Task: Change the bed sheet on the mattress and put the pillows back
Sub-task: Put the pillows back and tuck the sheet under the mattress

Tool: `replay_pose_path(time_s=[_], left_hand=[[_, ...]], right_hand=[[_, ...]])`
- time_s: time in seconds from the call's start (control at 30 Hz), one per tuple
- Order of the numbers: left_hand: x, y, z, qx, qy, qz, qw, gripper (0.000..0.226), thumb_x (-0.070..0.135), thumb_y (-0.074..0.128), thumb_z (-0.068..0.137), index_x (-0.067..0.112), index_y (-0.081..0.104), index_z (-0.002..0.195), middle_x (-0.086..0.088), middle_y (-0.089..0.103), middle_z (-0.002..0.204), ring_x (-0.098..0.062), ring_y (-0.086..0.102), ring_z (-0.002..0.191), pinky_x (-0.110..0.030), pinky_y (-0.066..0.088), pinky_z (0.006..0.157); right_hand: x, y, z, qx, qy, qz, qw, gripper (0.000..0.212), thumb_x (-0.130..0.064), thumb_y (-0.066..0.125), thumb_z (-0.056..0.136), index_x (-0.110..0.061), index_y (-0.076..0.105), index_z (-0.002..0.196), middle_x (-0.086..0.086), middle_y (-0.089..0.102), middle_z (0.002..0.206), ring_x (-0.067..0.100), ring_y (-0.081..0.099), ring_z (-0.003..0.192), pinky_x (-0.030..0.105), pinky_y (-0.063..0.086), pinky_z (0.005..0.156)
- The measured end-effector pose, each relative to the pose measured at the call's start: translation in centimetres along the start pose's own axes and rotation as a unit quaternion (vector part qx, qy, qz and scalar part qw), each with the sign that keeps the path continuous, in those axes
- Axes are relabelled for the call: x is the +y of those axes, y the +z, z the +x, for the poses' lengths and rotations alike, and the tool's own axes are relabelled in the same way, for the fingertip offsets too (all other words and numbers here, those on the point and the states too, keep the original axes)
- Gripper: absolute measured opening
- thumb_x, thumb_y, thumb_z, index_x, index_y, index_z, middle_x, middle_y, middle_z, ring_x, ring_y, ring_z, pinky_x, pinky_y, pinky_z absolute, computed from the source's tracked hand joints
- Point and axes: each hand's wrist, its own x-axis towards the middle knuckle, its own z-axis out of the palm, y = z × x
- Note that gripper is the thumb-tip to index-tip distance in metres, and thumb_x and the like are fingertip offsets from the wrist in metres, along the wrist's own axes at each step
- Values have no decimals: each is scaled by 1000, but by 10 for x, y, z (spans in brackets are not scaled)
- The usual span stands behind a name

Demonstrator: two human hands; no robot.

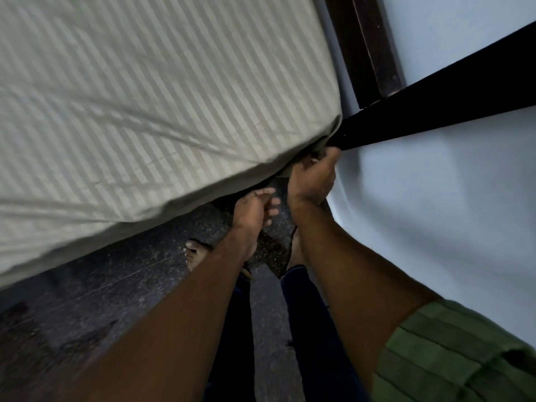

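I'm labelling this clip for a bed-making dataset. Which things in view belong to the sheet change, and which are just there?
Part of the job:
- striped sheet, stretched over the mattress
- right hand, gripping the sheet's corner
- left hand, fingers relaxed, below the mattress edge

Just there:
- dark bed frame
- pale wall
- speckled floor

Right hand (311, 178) gripping striped sheet (150, 91) corner (underside hidden), left hand (252, 207) beside
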Motion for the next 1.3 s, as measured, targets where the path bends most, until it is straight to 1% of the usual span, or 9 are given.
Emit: replay_pose_path(time_s=[0.1,0.2,0.33,0.5,0.8,0.93,1.03,1.17,1.3], left_hand=[[4,11,8,-49,-46,-227,972,42,33,33,110,18,61,137,-4,75,120,-17,71,103,-31,51,78],[16,22,23,-30,-38,-446,894,49,36,25,108,14,52,142,-11,66,133,-25,64,122,-38,50,91],[18,38,40,-15,-35,-552,833,61,50,26,106,10,48,146,-15,57,144,-28,56,131,-43,38,115],[33,45,70,-45,-5,-628,777,72,64,28,97,13,63,134,-22,65,131,-44,56,126,-61,37,114],[35,53,77,-46,38,-635,770,74,63,31,91,16,60,141,-22,62,138,-46,54,128,-65,33,114],[24,52,65,-23,44,-629,775,72,61,25,94,17,56,142,-18,49,152,-40,46,139,-58,27,120],[-2,43,51,-17,26,-605,796,71,63,22,96,16,56,138,-17,54,148,-33,47,139,-48,27,121],[-22,30,51,7,26,-608,794,77,65,22,95,13,55,143,-14,57,145,-26,45,142,-44,25,122],[-25,22,61,31,21,-603,797,82,68,22,96,9,56,141,-14,59,144,-25,47,141,-43,28,121]], right_hand=[[6,5,6,12,197,135,971,13,-16,60,87,-12,68,97,-3,64,81,24,62,77,35,51,67],[-2,4,24,-115,411,371,825,20,-10,46,101,-13,63,91,4,61,78,20,54,68,28,48,58],[-6,8,53,-220,450,462,731,30,-15,34,103,-13,64,102,18,66,101,33,59,90,37,51,80],[-2,24,55,-300,462,468,691,51,-37,30,101,-22,59,141,16,57,145,40,52,131,54,40,113],[-13,32,49,-233,495,566,617,47,-36,26,103,-20,65,123,12,48,154,39,39,145,45,29,119],[20,16,40,-276,497,514,642,33,-26,36,101,-13,65,108,18,65,125,35,58,120,42,34,114],[35,7,33,-272,506,487,658,48,-34,37,104,-7,56,138,17,58,140,34,50,135,48,30,120],[31,12,25,-277,494,399,721,49,-34,35,104,-6,58,138,15,59,142,30,50,137,43,30,122],[20,26,23,-274,442,320,792,35,-27,40,102,-8,64,119,15,66,125,26,63,110,36,48,98]])
